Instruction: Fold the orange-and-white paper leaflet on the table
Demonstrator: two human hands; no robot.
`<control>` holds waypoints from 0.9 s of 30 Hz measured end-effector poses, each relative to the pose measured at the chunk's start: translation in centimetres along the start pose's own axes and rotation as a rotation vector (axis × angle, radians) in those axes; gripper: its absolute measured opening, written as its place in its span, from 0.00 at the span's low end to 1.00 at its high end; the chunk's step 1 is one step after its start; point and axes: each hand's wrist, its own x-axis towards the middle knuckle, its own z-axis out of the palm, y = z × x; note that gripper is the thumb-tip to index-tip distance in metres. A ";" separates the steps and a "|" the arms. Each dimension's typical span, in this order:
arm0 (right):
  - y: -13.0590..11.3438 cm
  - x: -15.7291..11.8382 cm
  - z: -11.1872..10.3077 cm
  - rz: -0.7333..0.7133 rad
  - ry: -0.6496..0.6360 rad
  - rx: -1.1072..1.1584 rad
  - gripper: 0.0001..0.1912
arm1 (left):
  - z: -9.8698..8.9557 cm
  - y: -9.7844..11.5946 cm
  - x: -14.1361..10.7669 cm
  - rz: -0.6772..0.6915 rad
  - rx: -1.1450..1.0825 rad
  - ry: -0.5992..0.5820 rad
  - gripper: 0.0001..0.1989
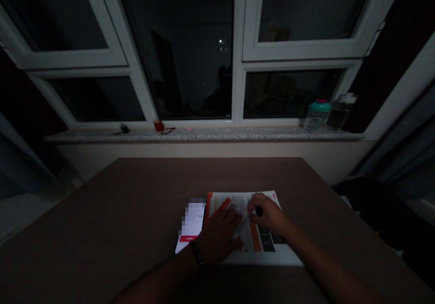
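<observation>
A printed magazine or booklet [281, 255] with white, orange and dark panels lies flat on the table. On top of it is a smaller, partly see-through packet with an orange edge [224, 204]. My left hand [220, 234], with a dark band at the wrist, rests over this packet with its fingers stretched out flat. My right hand [267, 213] is closed in a pinch at the packet's right side, thumb and forefinger together. Dim light hides exactly how much of the packet is between those fingers.
A lit phone [193, 220] lies just left of the booklet on the brown table [146, 195]. Beyond the table, the speckled windowsill [217, 134] holds a green-lidded bottle [317, 113], a clear bottle [340, 110], a small red jar [158, 125] and a small dark item [124, 127].
</observation>
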 end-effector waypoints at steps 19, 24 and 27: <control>0.8 -0.4 0.3 0.022 0.105 -0.029 0.08 | -0.5 0.3 -0.2 0.016 -0.009 0.027 0.27; 1.1 -0.4 0.2 0.072 0.142 -0.090 0.08 | 0.0 -0.1 -0.4 -0.018 0.010 0.016 0.29; 1.0 -0.5 0.0 0.087 0.132 -0.113 0.10 | -0.2 0.0 -0.4 -0.038 0.026 0.015 0.28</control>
